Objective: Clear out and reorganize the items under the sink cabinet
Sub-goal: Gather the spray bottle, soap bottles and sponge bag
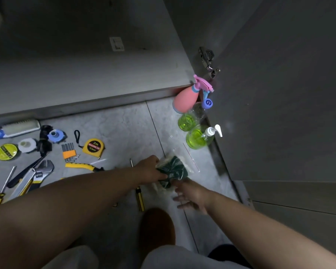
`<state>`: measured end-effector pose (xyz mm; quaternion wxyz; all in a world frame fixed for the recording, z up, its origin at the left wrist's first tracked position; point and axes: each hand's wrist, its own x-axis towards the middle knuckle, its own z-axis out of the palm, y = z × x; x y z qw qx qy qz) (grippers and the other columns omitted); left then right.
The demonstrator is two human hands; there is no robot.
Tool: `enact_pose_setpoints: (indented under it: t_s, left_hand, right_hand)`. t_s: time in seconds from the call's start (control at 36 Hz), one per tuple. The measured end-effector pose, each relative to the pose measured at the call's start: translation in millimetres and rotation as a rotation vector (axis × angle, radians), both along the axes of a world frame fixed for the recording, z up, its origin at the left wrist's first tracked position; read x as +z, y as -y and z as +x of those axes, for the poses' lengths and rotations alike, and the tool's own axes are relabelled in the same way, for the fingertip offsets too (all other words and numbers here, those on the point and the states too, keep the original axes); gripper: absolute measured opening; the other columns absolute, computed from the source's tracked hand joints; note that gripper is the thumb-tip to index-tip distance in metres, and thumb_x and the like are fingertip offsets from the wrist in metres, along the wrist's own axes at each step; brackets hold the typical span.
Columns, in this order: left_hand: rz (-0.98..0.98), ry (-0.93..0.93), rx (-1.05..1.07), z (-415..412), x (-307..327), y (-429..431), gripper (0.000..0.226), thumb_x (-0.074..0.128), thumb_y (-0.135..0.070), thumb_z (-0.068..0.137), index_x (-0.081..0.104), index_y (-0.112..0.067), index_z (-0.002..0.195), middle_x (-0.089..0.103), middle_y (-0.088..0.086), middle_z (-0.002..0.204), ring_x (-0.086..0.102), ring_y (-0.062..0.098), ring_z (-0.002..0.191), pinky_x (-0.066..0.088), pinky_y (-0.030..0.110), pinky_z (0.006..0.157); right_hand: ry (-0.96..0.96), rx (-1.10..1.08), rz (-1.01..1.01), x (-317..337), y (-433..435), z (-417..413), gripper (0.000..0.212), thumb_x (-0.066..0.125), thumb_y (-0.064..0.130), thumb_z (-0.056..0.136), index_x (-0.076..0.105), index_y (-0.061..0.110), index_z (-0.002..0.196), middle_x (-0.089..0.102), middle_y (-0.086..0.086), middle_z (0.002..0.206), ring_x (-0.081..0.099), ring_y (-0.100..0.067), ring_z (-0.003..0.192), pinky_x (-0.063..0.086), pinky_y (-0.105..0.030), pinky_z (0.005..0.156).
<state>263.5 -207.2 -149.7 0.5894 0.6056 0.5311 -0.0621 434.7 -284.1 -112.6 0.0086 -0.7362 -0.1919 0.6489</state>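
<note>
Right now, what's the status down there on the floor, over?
Left hand grips the clear bag of dark green pads. Right hand open, beside it. Yellow-handled screwdriver lies close, under the left forearm.

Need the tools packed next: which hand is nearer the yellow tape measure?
Left. The left hand grips the bag of green pads, to the right of the yellow tape measure; the right hand is farther right, past the bag.

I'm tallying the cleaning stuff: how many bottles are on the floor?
3, along the cabinet door: pink spray bottle farthest, clear green-filled bottle in the middle, pump bottle nearest. More may be hidden.
</note>
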Motion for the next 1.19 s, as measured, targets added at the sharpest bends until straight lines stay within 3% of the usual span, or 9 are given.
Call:
enact_pose_setpoints:
  t_s: [0.08, 0.19, 0.39, 0.5, 0.58, 0.67, 1.0, 1.11, 1.19]
  left_hand:
    - [-0.057, 0.063, 0.061, -1, 7, -1, 0.038, 0.085, -0.033, 0.078, 0.064, -0.023, 0.108, 0.065, -0.007, 0.098, 0.058, 0.001, 0.079, 0.042, 0.01, 0.057]
    - [-0.168, 0.108, 0.121, -15, 36, -10, 0.043, 0.085, -0.029, 0.078, 0.07, -0.014, 0.115, 0.073, 0.009, 0.11, 0.07, 0.024, 0.101, 0.058, 0.039, 0.093]
    - [-0.044, 0.227, 0.112, -41, 148, -47, 0.059, 0.085, -0.033, 0.076, 0.063, -0.012, 0.127, 0.072, 0.009, 0.118, 0.067, 0.026, 0.114, 0.052, 0.045, 0.104]
    - [0.041, 0.394, 0.19, -58, 245, -53, 0.045, 0.07, -0.055, 0.088, 0.06, -0.032, 0.125, 0.072, -0.01, 0.117, 0.066, 0.005, 0.111, 0.053, 0.027, 0.095]
    - [0.037, 0.513, 0.356, -69, 304, -47, 0.055, 0.057, -0.065, 0.092, 0.057, -0.025, 0.129, 0.07, 0.001, 0.122, 0.066, 0.018, 0.111, 0.048, 0.037, 0.1]
    - [0.113, 0.592, 0.477, -77, 346, -32, 0.049, 0.067, -0.049, 0.093, 0.051, -0.013, 0.122, 0.069, 0.015, 0.107, 0.059, 0.024, 0.093, 0.043, 0.038, 0.082]
    - [0.392, 0.721, 0.672, -109, 394, 25, 0.054, 0.078, -0.036, 0.083, 0.037, -0.029, 0.118, 0.069, 0.011, 0.114, 0.072, 0.034, 0.103, 0.056, 0.06, 0.09]
    - [0.432, 0.696, 0.677, -115, 387, 21, 0.048, 0.072, -0.04, 0.083, 0.035, -0.042, 0.113, 0.068, 0.007, 0.114, 0.073, 0.028, 0.097, 0.062, 0.051, 0.083]
    - [0.454, 0.692, 0.671, -114, 379, 18, 0.046, 0.069, -0.038, 0.086, 0.034, -0.045, 0.114, 0.064, 0.007, 0.118, 0.071, 0.025, 0.097, 0.062, 0.039, 0.074]
  right_hand:
    - [-0.09, -0.179, 0.075, 2, -10, -13, 0.047, 0.056, 0.049, 0.097, 0.047, 0.025, 0.136, 0.064, -0.002, 0.126, 0.063, -0.027, 0.112, 0.057, -0.046, 0.093]
    - [-0.124, -0.224, 0.184, 18, -26, -19, 0.054, 0.066, 0.049, 0.092, 0.044, 0.027, 0.136, 0.064, -0.004, 0.129, 0.064, -0.03, 0.114, 0.056, -0.05, 0.094]
    - [-0.376, -0.221, 0.428, 97, -64, -33, 0.044, 0.072, 0.048, 0.087, 0.064, 0.033, 0.129, 0.072, 0.004, 0.122, 0.066, -0.021, 0.118, 0.051, -0.05, 0.103]
    - [-0.468, -0.325, 0.585, 173, -82, -40, 0.04, 0.069, 0.034, 0.089, 0.067, 0.02, 0.127, 0.07, -0.012, 0.123, 0.068, -0.029, 0.107, 0.053, -0.047, 0.094]
    - [-0.64, -0.415, 0.654, 231, -88, -42, 0.046, 0.062, 0.026, 0.085, 0.064, 0.012, 0.129, 0.069, -0.017, 0.12, 0.07, -0.035, 0.097, 0.057, -0.052, 0.082]
    - [-0.798, -0.437, 0.707, 279, -88, -49, 0.052, 0.056, 0.022, 0.08, 0.065, 0.009, 0.129, 0.067, -0.023, 0.12, 0.068, -0.04, 0.098, 0.056, -0.056, 0.086]
    - [-0.532, -0.439, 0.985, 338, -56, -118, 0.03, 0.047, 0.03, 0.094, 0.072, 0.015, 0.088, 0.07, -0.008, 0.079, 0.065, -0.02, 0.061, 0.049, -0.027, 0.048]
    - [-0.601, -0.4, 0.969, 333, -45, -131, 0.042, 0.039, 0.036, 0.103, 0.069, 0.014, 0.122, 0.073, -0.017, 0.114, 0.068, -0.035, 0.103, 0.051, -0.056, 0.096]
    - [-0.585, -0.396, 0.938, 327, -41, -134, 0.043, 0.035, 0.034, 0.105, 0.059, 0.014, 0.135, 0.068, -0.022, 0.123, 0.057, -0.048, 0.123, 0.04, -0.064, 0.105]
